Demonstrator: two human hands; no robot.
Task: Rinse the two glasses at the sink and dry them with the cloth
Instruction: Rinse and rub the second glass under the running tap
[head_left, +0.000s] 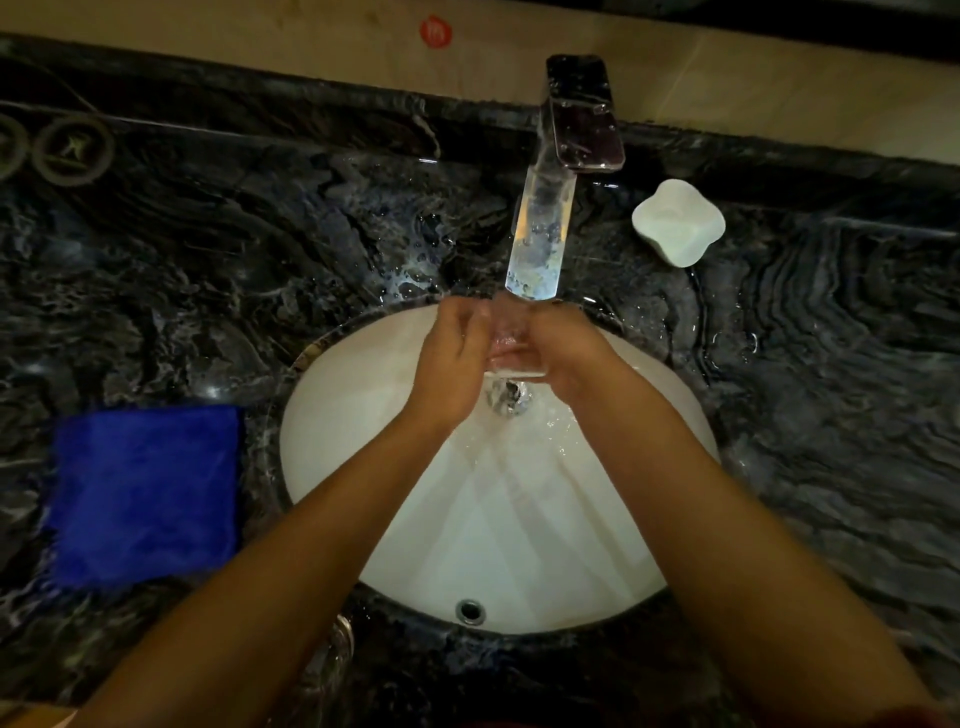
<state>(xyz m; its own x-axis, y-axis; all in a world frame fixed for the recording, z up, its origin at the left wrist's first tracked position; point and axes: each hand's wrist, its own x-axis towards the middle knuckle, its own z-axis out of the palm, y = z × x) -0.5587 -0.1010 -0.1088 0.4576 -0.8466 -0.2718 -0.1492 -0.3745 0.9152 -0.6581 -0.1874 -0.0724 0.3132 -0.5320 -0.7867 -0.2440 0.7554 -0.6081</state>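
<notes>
Both hands meet under the faucet over the white sink. My left hand and my right hand grip a clear glass between them, just below the spout, and water runs down to the drain. A second clear glass stands on the counter by the sink's near-left rim, partly behind my left forearm. The blue cloth lies flat on the counter left of the sink.
A white soap dish sits right of the faucet. Two round coasters lie at the far left by the wall. The dark marble counter is wet around the faucet base.
</notes>
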